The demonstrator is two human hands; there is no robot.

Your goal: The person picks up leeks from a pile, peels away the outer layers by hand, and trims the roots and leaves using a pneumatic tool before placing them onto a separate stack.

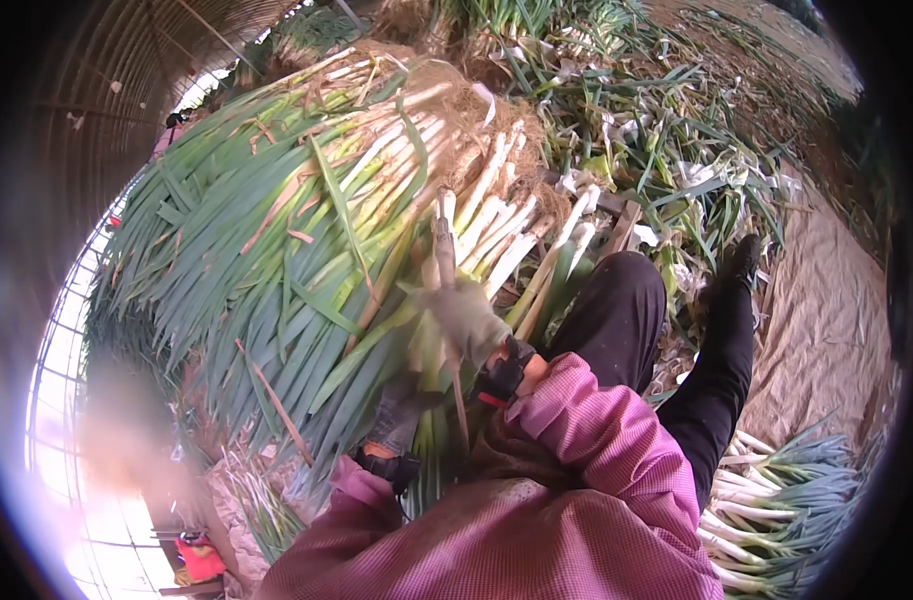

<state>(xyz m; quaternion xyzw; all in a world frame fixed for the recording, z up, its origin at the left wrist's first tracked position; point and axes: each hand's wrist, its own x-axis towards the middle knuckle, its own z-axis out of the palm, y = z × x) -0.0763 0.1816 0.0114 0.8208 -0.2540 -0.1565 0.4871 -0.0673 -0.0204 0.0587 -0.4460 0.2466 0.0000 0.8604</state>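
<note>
A big heap of green onions fills the middle of the view under the arched greenhouse roof, and all around the heap cut leaves cover the ground, with a brown sheet to the right of it. A smaller pile of cleaned onions lies below and right of the heap, beyond the person's black-trousered leg. At the near edge of the heap, the gloved right hand is closed around one onion stalk, and the gloved left hand grips the same stalk's leaves lower down.
</note>
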